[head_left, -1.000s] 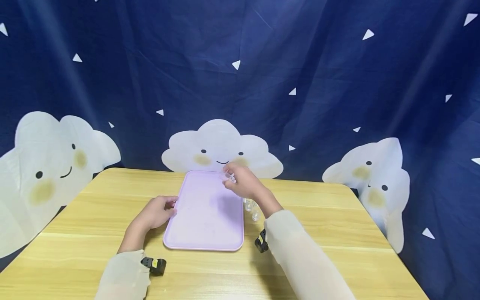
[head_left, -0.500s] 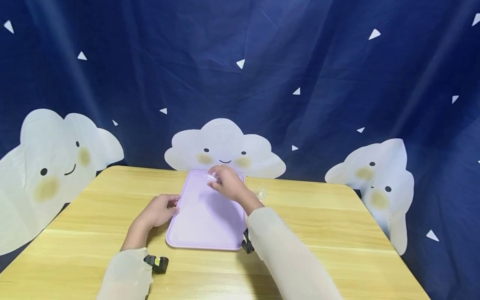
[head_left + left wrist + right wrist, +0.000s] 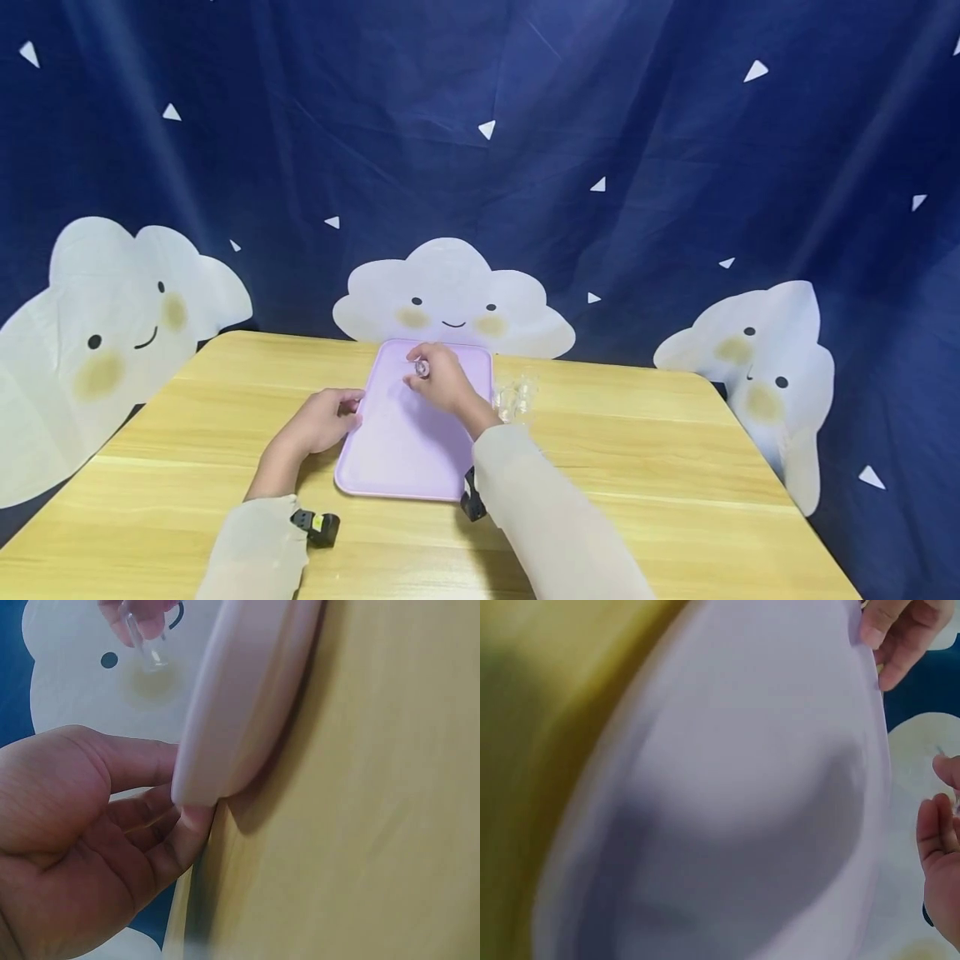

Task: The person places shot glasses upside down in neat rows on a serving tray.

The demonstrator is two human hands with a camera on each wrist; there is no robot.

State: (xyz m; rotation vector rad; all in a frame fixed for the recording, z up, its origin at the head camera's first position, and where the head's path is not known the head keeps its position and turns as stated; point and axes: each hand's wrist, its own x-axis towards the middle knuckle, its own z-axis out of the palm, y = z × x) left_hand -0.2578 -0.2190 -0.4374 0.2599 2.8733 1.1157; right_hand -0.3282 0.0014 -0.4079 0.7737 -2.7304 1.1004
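A pale purple tray (image 3: 397, 458) lies flat on the table. My left hand (image 3: 322, 421) pinches the tray's left rim; in the left wrist view the fingers (image 3: 176, 847) reach to its underside. Over the far part of the tray, my right hand (image 3: 442, 382) holds a small clear glass-like piece (image 3: 422, 367) between thumb and fingers. Part of that clear piece (image 3: 154, 656) shows at the top of the left wrist view, too little to tell its exact kind. In the right wrist view the right hand (image 3: 941, 859) is cut off by the edge.
Several more small clear pieces (image 3: 516, 398) stand on the wooden table (image 3: 637, 467) just right of the tray, partly behind the right forearm. A dark blue curtain (image 3: 420, 150) with clouds hangs behind the table's far edge.
My right hand has moved left with the clear piece, from the tray's far right corner to over its far middle, then slightly nearer. The left hand stays on the rim.
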